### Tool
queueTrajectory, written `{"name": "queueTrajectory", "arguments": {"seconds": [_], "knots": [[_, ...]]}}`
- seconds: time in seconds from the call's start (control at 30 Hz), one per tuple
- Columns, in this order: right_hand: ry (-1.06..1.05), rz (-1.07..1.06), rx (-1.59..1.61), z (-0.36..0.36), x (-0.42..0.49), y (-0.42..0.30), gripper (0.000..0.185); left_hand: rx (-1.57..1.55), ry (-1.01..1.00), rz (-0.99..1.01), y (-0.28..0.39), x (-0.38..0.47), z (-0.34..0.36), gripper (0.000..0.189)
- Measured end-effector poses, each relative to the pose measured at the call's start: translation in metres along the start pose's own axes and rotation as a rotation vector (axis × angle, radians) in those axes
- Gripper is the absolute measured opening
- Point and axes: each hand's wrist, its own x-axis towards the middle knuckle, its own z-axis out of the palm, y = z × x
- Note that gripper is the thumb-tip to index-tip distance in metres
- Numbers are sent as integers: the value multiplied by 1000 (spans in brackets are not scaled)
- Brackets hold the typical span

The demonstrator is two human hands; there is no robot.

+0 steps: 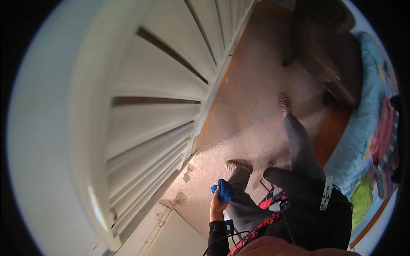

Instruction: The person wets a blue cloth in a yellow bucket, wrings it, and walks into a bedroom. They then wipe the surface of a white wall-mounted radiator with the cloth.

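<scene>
A blue cloth [225, 190] is bunched in my left hand [218, 202], low in the middle of the view, in front of my grey trouser leg. My right hand is hidden; the black sleeve [291, 179] on the right bends toward my front, and a bit of skin shows near its left end by the red patterned fabric [266, 203]. My feet in striped socks [284, 101] stand apart on the speckled floor [243, 118].
White wardrobe-like panels [153, 73] with dark gaps rise on the left. A dark brown leather-like chair [323, 57] stands at the upper right. Beside it is a bed with light-blue bedding [342, 140] and a wooden frame [331, 134]. A pale cabinet door [173, 235] lies low left.
</scene>
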Motion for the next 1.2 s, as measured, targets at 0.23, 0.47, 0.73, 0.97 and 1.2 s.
{"name": "queueTrajectory", "arguments": {"seconds": [0.23,0.47,0.73,0.97,1.2], "knots": [[-65,-221,14,-20,13,-105,23,72,113,55,-15,103,55,48],[-101,-321,-5,-28,12,-146,22,-13,86,116,-35,144,52,48],[-70,-291,7,-36,12,-123,22,-74,148,234,-49,167,32,47],[32,-221,154,-58,26,-114,22,-8,-98,316,-37,186,42,43],[71,-235,160,-79,44,-113,23,28,-13,267,-16,211,36,42]]}}
